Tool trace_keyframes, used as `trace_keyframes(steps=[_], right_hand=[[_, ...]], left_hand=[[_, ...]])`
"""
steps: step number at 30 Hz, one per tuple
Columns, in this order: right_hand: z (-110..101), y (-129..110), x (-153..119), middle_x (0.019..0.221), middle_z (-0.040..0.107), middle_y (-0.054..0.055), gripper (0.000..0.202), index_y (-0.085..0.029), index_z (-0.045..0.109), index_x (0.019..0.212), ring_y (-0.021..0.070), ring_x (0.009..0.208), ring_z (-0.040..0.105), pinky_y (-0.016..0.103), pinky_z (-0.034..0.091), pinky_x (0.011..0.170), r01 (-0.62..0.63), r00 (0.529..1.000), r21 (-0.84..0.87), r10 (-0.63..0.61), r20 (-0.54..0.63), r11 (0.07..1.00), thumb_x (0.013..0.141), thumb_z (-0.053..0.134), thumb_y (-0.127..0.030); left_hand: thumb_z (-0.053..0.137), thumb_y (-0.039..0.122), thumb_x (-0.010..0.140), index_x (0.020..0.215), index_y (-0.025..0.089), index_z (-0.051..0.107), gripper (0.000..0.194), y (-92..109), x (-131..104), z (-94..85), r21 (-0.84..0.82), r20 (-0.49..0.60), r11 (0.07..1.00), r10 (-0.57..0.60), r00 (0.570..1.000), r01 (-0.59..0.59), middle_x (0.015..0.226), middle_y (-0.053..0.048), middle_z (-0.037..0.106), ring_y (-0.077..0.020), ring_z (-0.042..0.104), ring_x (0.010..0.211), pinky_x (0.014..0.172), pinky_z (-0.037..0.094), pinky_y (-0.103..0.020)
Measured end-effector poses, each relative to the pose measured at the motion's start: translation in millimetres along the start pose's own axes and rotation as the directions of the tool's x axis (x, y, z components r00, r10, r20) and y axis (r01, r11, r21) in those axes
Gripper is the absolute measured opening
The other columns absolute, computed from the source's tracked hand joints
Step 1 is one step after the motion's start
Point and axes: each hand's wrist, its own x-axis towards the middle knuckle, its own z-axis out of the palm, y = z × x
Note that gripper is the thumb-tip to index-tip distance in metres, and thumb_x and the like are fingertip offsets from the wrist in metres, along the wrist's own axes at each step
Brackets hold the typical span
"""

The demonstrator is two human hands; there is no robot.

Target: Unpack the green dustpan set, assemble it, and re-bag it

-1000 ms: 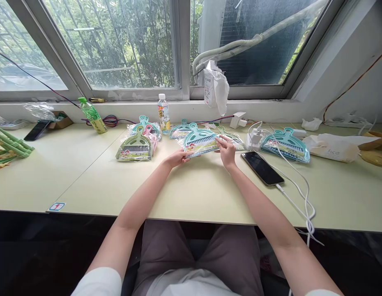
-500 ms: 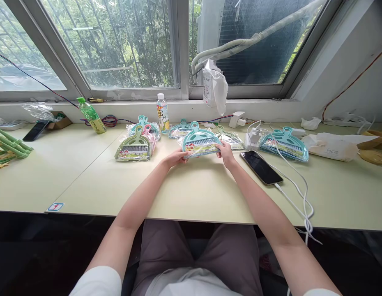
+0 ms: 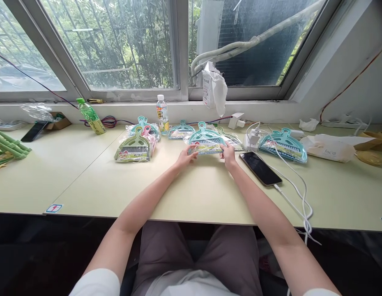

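Between my hands is a teal dustpan and brush set (image 3: 205, 139) in clear plastic wrap, its looped handle pointing away from me. My left hand (image 3: 187, 157) grips its lower left corner. The lower right corner is pinched by my right hand (image 3: 228, 155), thumb on the front. Partly hidden behind it sits a green dustpan set (image 3: 235, 142). A wrapped teal set (image 3: 181, 130) lies behind and to the left. Further left, a green set (image 3: 134, 147) stands in front of a pink set (image 3: 153, 142) and another teal one (image 3: 143, 121).
Right of my hands lie a black phone (image 3: 261, 168), white cables (image 3: 304, 201) and another teal set (image 3: 282, 144). A clear drink bottle (image 3: 162, 115) stands by the window wall. A green bottle (image 3: 91, 117) leans at left. The table's front edge (image 3: 197, 222) runs above my lap.
Both hands have shifted slightly right with the teal dustpan set. The left hand's fingers have moved a little on its left corner. The view has tilted slightly.
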Motion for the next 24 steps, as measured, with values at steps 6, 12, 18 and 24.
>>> trace_keyframes(steps=[6,12,18,24], right_hand=[[7,-3,-8,0.073,0.053,-0.005,0.045,-0.018,0.058,0.124,0.0025,0.035,0.033,0.018,0.032,0.033,-0.012,0.999,0.050,0.010,0.032,0.999,0.081,0.055,-0.031],[10,-4,-13,0.074,0.055,-0.005,0.044,-0.017,0.061,0.121,0.0024,0.034,0.035,0.019,0.034,0.033,0.096,0.992,0.008,-0.096,0.086,0.995,0.081,0.053,-0.033],[12,-2,-17,0.081,0.063,-0.001,0.052,-0.019,0.059,0.128,0.0042,0.035,0.042,0.021,0.040,0.035,0.166,0.979,-0.052,-0.158,0.127,0.985,0.082,0.055,-0.041],[16,-4,-22,0.089,0.065,0.002,0.053,-0.020,0.053,0.134,0.0073,0.040,0.054,0.022,0.046,0.040,0.144,0.974,-0.050,-0.132,0.184,0.988,0.084,0.054,-0.038]], left_hand=[[0.061,0.054,0.080,0.095,0.018,0.064,0.039,-10,7,-3.1,-0.028,-0.168,0.999,0.033,0.985,-0.038,0.108,-0.009,0.067,-0.0184,0.064,0.089,0.062,0.053,-0.024],[0.053,0.045,0.088,0.088,0.019,0.057,0.026,-20,11,-1.3,-0.051,-0.249,0.999,-0.029,0.968,0.017,0.096,-0.006,0.061,-0.0163,0.058,0.090,0.069,0.052,-0.025],[0.055,0.029,0.088,0.091,0.022,0.048,0.011,-22,13,-5.5,0.005,-0.360,0.997,-0.069,0.931,0.076,0.095,-0.002,0.056,-0.0138,0.054,0.084,0.074,0.049,-0.024],[0.053,0.031,0.090,0.100,0.025,0.044,0.015,-12,10,-10.9,-0.064,-0.305,0.981,-0.195,0.932,0.184,0.094,-0.002,0.052,-0.0114,0.051,0.066,0.060,0.049,-0.025]])
